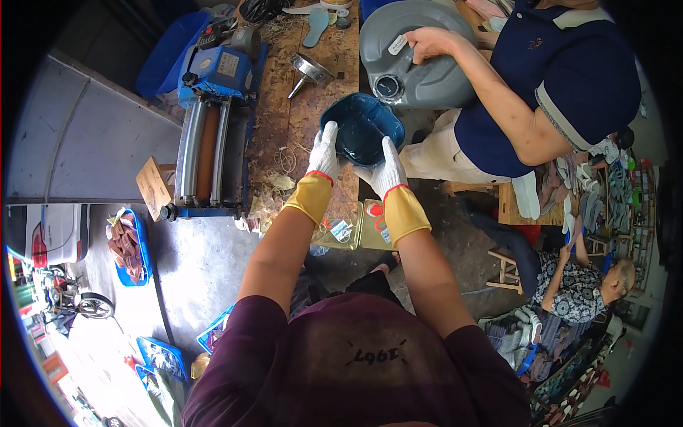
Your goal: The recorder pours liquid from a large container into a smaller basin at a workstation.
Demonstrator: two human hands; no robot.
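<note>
At the scuffed wooden bench (277,92) | left hand (324,151), right hand (389,168): fabric-gloved, gripping glossy, rounded blue basin (388,119)

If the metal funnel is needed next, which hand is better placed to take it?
Probably the left hand: it holds the blue basin on the side nearer the metal funnel. The right hand is farther off and would then have to hold the basin alone.
</note>
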